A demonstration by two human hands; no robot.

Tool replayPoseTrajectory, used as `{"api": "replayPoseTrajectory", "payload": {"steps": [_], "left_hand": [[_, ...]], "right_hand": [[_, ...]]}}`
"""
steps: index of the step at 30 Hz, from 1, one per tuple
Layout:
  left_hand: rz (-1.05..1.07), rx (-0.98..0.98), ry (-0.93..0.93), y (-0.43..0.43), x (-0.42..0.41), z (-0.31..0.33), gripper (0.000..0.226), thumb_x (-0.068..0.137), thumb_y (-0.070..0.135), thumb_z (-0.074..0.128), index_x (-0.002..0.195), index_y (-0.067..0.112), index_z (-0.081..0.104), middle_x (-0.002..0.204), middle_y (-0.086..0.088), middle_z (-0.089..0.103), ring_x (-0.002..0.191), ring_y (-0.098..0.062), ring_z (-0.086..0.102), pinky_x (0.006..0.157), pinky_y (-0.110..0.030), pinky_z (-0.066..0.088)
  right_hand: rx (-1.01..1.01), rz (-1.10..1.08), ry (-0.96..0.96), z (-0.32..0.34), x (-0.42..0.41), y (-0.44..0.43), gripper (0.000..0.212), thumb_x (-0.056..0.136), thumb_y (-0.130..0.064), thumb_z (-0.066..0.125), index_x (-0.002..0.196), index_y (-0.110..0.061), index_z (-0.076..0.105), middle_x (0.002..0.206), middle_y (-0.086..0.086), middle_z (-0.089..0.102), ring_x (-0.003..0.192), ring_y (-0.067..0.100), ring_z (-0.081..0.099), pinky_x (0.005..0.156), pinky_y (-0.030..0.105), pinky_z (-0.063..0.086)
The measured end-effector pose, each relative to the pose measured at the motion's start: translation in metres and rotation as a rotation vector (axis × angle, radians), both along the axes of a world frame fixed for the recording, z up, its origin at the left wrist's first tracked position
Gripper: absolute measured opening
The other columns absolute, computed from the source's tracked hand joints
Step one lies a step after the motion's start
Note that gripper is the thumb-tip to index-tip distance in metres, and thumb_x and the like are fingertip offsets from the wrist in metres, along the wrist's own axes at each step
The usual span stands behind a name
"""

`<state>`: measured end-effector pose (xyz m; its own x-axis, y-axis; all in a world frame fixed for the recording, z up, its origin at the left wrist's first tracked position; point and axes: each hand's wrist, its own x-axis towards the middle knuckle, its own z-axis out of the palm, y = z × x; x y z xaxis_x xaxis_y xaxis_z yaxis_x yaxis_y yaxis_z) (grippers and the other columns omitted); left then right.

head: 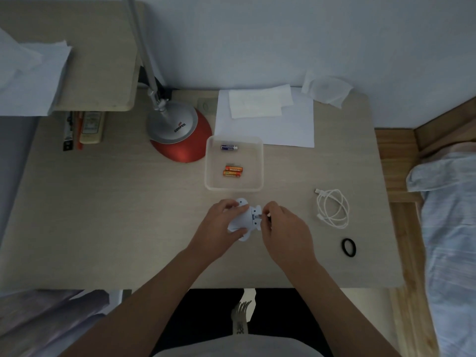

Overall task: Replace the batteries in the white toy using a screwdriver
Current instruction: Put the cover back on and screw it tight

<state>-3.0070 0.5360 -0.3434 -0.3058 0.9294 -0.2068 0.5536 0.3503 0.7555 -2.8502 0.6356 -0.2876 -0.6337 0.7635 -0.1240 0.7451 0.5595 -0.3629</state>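
Desk (116, 202) under yr arms. Clear tray (207, 163) mid-desk, beside lamp base (180, 140). Yr L hand (219, 225) grips white toy (246, 217) just below tray; R hand (282, 228) pinches small metal piece (259, 216) at toy's right end. In tray: 2 orange batteries (232, 171) touching, blue battery (229, 147) apart.

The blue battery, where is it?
In the head view, the blue battery lies at the far end of the clear tray, beyond two orange batteries, right of the lamp.
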Motion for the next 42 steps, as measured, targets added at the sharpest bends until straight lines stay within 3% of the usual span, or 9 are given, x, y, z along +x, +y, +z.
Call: {"api": "replayPoseTrajectory", "payload": {"steps": [7, 20, 31, 42], "left_hand": [[-0.014, 0.000, 0.004, 0.000, -0.001, 0.000, 0.056, 0.086, 0.028, 0.075, 0.139, 0.028, 0.056, 0.134, 0.007, 0.048, 0.125, -0.013, 0.045, 0.105, -0.029, 0.038], [-0.048, -0.011, 0.004, 0.002, -0.005, 0.005, 0.057, 0.084, 0.026, 0.076, 0.138, 0.029, 0.057, 0.132, 0.007, 0.049, 0.123, -0.013, 0.047, 0.104, -0.027, 0.039], [-0.050, -0.011, -0.013, 0.002, -0.006, 0.007, 0.057, 0.083, 0.025, 0.078, 0.136, 0.029, 0.059, 0.130, 0.008, 0.049, 0.123, -0.010, 0.048, 0.103, -0.026, 0.041], [-0.073, -0.028, 0.020, 0.003, -0.008, 0.008, 0.057, 0.084, 0.028, 0.077, 0.137, 0.031, 0.058, 0.130, 0.011, 0.048, 0.123, -0.008, 0.047, 0.102, -0.022, 0.039]], "right_hand": [[-0.077, -0.088, 0.184, 0.014, 0.010, 0.010, 0.005, 0.090, -0.019, 0.059, 0.088, -0.020, 0.055, 0.077, -0.002, 0.059, 0.066, 0.019, 0.056, 0.057, 0.037, 0.047], [-0.178, -0.395, 0.159, -0.041, 0.041, 0.020, 0.015, 0.082, -0.017, 0.071, 0.082, -0.021, 0.056, 0.077, -0.005, 0.060, 0.066, 0.014, 0.058, 0.062, 0.031, 0.045], [-0.186, -0.381, 0.182, -0.071, 0.047, 0.018, 0.018, 0.080, -0.014, 0.072, 0.081, -0.018, 0.055, 0.075, -0.004, 0.053, 0.068, 0.015, 0.049, 0.061, 0.030, 0.036], [-0.178, -0.364, 0.202, -0.073, 0.047, 0.019, 0.019, 0.080, -0.015, 0.073, 0.080, -0.018, 0.055, 0.077, -0.005, 0.052, 0.070, 0.018, 0.051, 0.061, 0.030, 0.037]]}}
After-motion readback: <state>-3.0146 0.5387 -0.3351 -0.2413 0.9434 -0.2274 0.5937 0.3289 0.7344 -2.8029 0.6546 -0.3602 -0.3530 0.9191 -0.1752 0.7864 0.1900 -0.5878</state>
